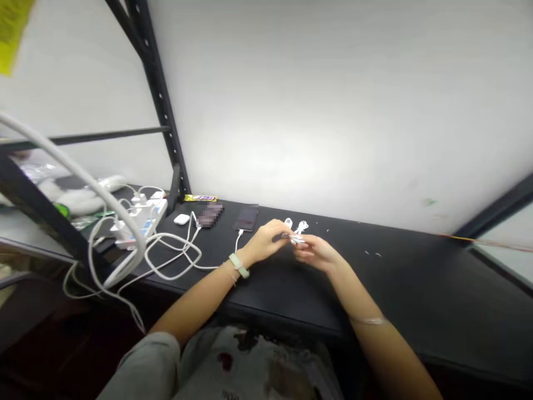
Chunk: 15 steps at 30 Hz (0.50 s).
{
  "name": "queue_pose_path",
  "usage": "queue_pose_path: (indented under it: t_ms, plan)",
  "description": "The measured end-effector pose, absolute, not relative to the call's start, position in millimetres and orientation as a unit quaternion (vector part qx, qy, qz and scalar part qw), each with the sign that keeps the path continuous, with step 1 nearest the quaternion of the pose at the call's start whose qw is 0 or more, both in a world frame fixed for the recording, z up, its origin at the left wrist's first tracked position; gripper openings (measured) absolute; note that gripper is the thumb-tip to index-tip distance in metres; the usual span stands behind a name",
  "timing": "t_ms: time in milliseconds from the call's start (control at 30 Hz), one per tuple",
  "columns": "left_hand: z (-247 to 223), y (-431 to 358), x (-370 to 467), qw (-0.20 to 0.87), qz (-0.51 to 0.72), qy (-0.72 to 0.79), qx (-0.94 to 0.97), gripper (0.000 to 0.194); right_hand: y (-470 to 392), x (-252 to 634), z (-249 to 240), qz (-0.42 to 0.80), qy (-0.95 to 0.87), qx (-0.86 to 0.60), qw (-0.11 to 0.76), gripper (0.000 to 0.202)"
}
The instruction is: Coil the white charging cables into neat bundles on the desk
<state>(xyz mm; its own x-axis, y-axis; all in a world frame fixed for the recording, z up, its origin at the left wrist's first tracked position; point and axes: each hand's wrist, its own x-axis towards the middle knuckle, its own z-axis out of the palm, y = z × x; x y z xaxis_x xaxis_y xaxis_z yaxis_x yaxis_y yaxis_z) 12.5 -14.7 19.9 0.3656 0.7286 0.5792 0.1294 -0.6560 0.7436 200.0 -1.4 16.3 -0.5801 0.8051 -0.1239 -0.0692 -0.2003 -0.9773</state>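
Note:
Over the middle of the black shelf top, my two hands meet fingertip to fingertip. My left hand (268, 240), with a pale green band at its wrist, is closed at the fingers on one side of a small white cable (296, 239). From the right, my right hand (316, 253) pinches the same cable. Two white looped ends (302, 226) show just beyond the fingers; whether they join the held piece I cannot tell. Left of my hands lies a dark phone (246, 216) with a white charging cable (238, 240) plugged into it.
A second phone (210, 214), a white earbud case (181, 219) and a yellow wrapper (200, 198) lie further left. Tangled white cords run from a power strip (144, 222). A black metal upright (160, 94) stands behind them. Small white scraps (372, 254) dot the right side.

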Motion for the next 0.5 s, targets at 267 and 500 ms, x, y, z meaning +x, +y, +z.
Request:
queue_pose_path:
  t_ms: [267, 500]
  plan:
    - [8.6, 3.4, 14.3, 0.514, 0.511, 0.349, 0.594, 0.021, -0.8, 191.3, 12.9, 0.525, -0.609, -0.403, 0.437, 0.03]
    - [10.3, 6.4, 6.5, 0.664, 0.431, 0.358, 0.495, 0.025, -13.5, 188.1, 14.6, 0.27, -0.728, -0.399, 0.487, 0.033]
